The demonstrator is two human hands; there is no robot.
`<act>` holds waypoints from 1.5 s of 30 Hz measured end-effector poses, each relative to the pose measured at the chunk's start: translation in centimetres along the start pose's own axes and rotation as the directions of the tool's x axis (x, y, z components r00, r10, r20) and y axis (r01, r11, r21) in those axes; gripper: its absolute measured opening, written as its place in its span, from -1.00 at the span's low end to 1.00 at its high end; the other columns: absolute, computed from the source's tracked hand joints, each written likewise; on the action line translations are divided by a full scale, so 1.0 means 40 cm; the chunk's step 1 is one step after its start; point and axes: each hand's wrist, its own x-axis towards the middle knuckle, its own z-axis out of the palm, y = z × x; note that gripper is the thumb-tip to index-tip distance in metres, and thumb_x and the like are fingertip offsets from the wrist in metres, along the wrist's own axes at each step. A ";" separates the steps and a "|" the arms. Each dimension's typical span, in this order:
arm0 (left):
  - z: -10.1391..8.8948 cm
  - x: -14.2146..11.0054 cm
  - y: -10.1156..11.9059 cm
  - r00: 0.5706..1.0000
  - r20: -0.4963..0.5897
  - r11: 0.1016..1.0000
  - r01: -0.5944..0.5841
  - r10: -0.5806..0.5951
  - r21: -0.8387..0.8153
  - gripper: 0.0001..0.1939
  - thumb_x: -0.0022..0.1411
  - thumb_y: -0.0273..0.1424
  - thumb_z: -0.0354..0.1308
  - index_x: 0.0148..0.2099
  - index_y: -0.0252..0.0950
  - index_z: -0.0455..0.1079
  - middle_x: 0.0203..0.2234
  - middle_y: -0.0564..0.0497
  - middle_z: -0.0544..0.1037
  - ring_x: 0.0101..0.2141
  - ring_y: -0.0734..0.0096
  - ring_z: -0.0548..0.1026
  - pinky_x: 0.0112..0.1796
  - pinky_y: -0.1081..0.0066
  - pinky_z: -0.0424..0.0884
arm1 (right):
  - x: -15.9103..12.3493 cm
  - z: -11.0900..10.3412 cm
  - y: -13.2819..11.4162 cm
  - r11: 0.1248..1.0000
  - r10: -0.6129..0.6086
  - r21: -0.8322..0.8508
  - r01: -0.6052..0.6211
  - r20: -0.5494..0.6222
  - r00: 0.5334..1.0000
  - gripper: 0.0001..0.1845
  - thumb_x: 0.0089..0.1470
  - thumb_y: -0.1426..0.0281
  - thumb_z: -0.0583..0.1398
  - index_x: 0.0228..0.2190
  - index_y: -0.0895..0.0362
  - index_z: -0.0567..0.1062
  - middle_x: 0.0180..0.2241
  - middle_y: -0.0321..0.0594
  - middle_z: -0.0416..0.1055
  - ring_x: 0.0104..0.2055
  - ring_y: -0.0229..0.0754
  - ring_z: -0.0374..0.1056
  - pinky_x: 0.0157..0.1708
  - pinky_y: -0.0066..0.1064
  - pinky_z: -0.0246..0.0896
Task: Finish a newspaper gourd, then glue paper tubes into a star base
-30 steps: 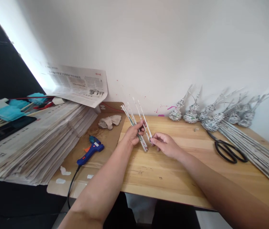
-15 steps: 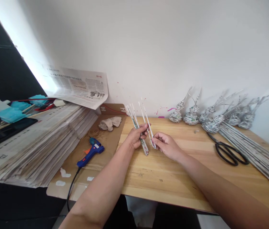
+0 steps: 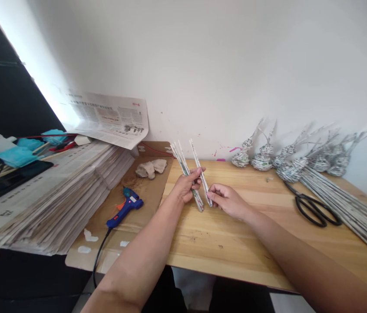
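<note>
My left hand (image 3: 186, 187) is closed around a bundle of thin rolled newspaper sticks (image 3: 179, 157), which lean up and to the left over the wooden table. Between its thumb and fingertips passes a separate pair or so of newspaper sticks (image 3: 195, 152), lying close together. My right hand (image 3: 220, 199) pinches the lower end of that separate group. Its exact number of sticks is hard to make out. A gap shows between the bundle and the separate sticks.
A blue glue gun (image 3: 124, 210) lies on cardboard (image 3: 147, 217) beside a crumpled cloth (image 3: 151, 168). Stacked newspapers (image 3: 72, 204) stand at left. Black scissors (image 3: 313, 208), long paper sticks (image 3: 349, 204) and several woven gourd shapes (image 3: 261, 157) occupy the right of the wooden table (image 3: 235, 252).
The sticks in my right hand were spread apart at the top and now lie together. Both hands stay almost in place.
</note>
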 end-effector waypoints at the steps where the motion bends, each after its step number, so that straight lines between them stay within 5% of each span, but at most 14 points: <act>1: -0.001 0.001 0.000 1.000 -0.002 1.000 0.000 0.000 -0.001 -0.68 -0.07 -0.39 0.50 -0.27 -0.46 0.57 -0.56 0.09 0.34 -0.61 0.73 0.28 -0.73 0.73 -0.04 | 0.000 0.000 0.000 1.000 -0.002 -0.002 0.002 0.004 1.000 -0.60 0.07 0.02 0.23 -0.46 0.09 0.34 -0.52 -0.34 0.36 -0.49 -0.28 0.26 -0.45 -0.40 0.14; 18: 0.000 0.006 0.009 0.999 -0.035 0.998 0.003 -0.005 -0.056 -0.77 -0.02 -0.44 0.47 -0.34 -0.46 0.52 -0.58 0.09 0.34 -0.63 0.75 0.25 -0.75 0.75 -0.04 | -0.005 -0.005 -0.011 0.998 0.069 -0.005 -0.069 0.029 0.997 -0.55 0.03 -0.03 0.26 -0.45 0.12 0.40 -0.50 -0.29 0.39 -0.46 -0.28 0.26 -0.47 -0.42 0.11; 30: -0.007 0.017 0.029 0.995 -0.098 0.986 -0.023 0.007 -0.165 -0.85 0.14 -0.51 0.35 -0.36 -0.46 0.44 -0.57 0.11 0.33 -0.65 0.76 0.24 -0.76 0.77 -0.01 | -0.010 -0.005 -0.013 0.913 0.192 0.327 -0.244 0.183 0.964 -0.56 -0.08 0.06 0.41 -0.41 0.15 0.45 -0.41 -0.28 0.49 -0.43 -0.33 0.40 -0.51 -0.53 0.19; 36: -0.008 0.019 0.029 0.994 -0.108 0.981 -0.037 0.017 -0.191 -0.83 0.14 -0.52 0.35 -0.39 -0.45 0.41 -0.55 0.10 0.34 -0.64 0.77 0.25 -0.76 0.78 -0.01 | -0.002 -0.005 -0.015 0.844 0.245 0.459 -0.278 0.130 0.961 -0.53 -0.27 0.16 0.50 -0.56 0.18 0.41 -0.52 -0.31 0.47 -0.52 -0.35 0.40 -0.60 -0.56 0.15; 45: -0.005 0.014 0.033 0.994 -0.105 0.974 -0.038 0.015 -0.225 -0.86 0.22 -0.55 0.27 -0.38 -0.45 0.40 -0.57 0.11 0.31 -0.64 0.77 0.25 -0.76 0.79 0.00 | -0.001 -0.002 -0.013 0.820 0.260 0.493 -0.290 0.131 0.957 -0.55 -0.28 0.18 0.52 -0.54 0.18 0.45 -0.52 -0.29 0.51 -0.54 -0.35 0.43 -0.59 -0.58 0.31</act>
